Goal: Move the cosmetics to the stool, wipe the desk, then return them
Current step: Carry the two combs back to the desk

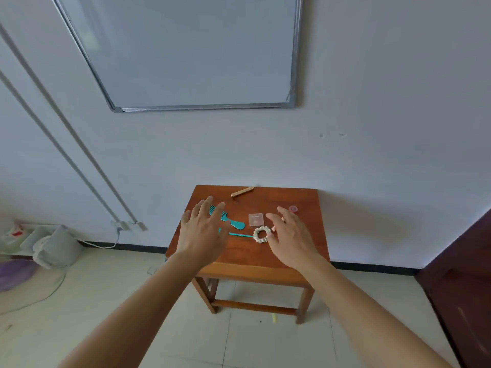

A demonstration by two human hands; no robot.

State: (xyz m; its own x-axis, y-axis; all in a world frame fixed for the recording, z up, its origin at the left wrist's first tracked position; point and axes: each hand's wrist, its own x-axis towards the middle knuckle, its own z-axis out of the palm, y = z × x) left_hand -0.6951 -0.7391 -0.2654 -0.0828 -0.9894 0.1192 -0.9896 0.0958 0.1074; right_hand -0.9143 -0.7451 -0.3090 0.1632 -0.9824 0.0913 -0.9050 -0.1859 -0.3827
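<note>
Both hands hover over the small wooden table (255, 256) with nothing in them. The left hand (202, 232) has its fingers spread above a teal comb (236, 223). The right hand (289, 237) is loosely open, its thumb just beside a pale scrunchie (261, 234). Between the hands lie a thin teal stick (240, 234) and a clear case (256, 219). Farther back are a pink jar (293, 208) and a gold tube (242, 192).

Teal comb (230, 220), cream scrunchie (261, 234), gold tube (242, 192), reddish-brown wooden stool (247, 254).
</note>
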